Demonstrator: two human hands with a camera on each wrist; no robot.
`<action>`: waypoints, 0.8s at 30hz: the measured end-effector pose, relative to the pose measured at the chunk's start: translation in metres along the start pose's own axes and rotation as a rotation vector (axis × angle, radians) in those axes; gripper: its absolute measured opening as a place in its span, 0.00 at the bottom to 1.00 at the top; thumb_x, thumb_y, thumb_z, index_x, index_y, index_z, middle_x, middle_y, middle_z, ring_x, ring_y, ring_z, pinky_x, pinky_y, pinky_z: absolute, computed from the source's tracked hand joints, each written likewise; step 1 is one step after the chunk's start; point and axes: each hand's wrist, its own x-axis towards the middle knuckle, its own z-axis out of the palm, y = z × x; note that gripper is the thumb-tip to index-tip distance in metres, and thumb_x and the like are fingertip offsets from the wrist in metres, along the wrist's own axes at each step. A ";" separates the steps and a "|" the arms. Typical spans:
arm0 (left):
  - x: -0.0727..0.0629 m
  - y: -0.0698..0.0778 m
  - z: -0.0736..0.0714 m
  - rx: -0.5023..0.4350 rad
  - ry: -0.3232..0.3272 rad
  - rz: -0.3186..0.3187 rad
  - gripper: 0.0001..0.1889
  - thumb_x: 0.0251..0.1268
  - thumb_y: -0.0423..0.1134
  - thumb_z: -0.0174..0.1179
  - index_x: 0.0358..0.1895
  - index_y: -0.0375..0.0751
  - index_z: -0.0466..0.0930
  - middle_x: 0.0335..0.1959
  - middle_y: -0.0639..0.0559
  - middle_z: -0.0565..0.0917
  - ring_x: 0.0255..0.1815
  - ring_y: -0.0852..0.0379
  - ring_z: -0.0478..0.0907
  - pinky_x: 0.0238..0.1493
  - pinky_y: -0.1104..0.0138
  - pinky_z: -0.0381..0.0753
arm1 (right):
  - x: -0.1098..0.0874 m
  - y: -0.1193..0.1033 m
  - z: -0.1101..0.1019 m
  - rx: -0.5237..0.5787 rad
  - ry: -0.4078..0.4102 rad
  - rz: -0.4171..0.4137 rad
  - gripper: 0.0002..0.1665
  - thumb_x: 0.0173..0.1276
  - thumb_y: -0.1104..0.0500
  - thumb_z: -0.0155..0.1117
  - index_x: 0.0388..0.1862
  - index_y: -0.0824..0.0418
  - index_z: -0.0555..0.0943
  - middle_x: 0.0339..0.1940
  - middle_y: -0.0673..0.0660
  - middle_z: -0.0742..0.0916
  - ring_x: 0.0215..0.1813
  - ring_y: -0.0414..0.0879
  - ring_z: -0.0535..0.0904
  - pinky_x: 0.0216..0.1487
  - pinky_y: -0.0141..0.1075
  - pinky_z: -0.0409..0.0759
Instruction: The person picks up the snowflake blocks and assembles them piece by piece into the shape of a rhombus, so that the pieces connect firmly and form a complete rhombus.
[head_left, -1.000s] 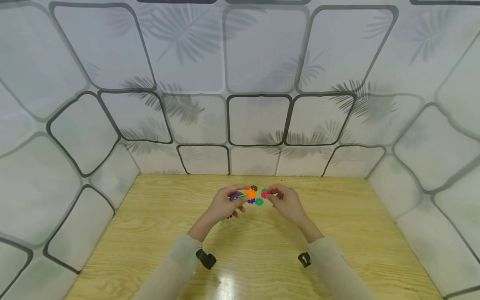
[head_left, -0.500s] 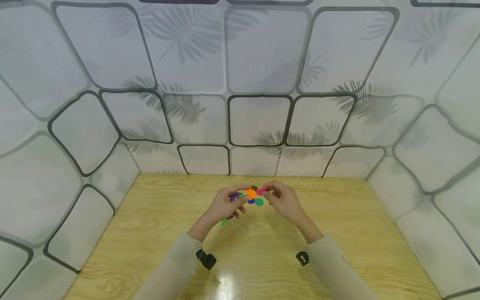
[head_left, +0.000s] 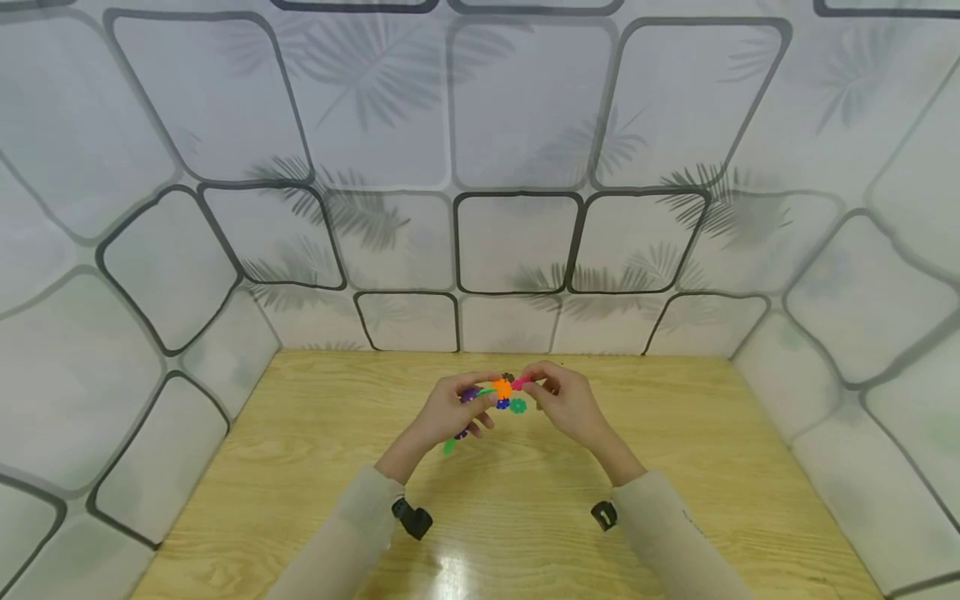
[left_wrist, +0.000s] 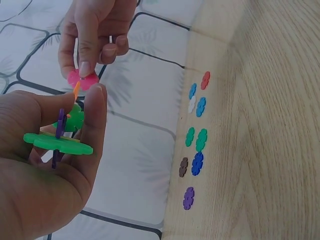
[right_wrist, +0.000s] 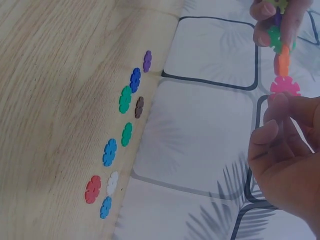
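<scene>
We see the left hand (head_left: pixel 453 408) clamping a chain of slotted flower discs (left_wrist: pixel 65 145) between thumb and fingers, raised above the wooden table (head_left: pixel 562 517). At its far end, the orange disc (right_wrist: pixel 283 61) touches a pink disc (right_wrist: pixel 285 85), which the right hand (head_left: pixel 568 404) pinches (whether their slots interlock, we cannot tell). Near the patterned wall (head_left: pixel 517 242) we count nine loose discs (right_wrist: pixel 125 100) lying flat, among them red, white, brown and purple.

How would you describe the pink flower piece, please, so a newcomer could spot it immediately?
Over the wooden table, find the right hand. It pinches the pink flower piece beside the orange piece that sticks out from the left hand. Only this piece is pink.
</scene>
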 end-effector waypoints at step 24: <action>0.000 0.007 0.001 -0.018 -0.017 0.010 0.23 0.79 0.36 0.61 0.73 0.38 0.77 0.36 0.40 0.90 0.32 0.44 0.91 0.34 0.49 0.93 | 0.002 -0.003 -0.002 0.074 -0.005 -0.009 0.06 0.78 0.61 0.66 0.50 0.59 0.86 0.43 0.62 0.90 0.26 0.45 0.77 0.23 0.31 0.74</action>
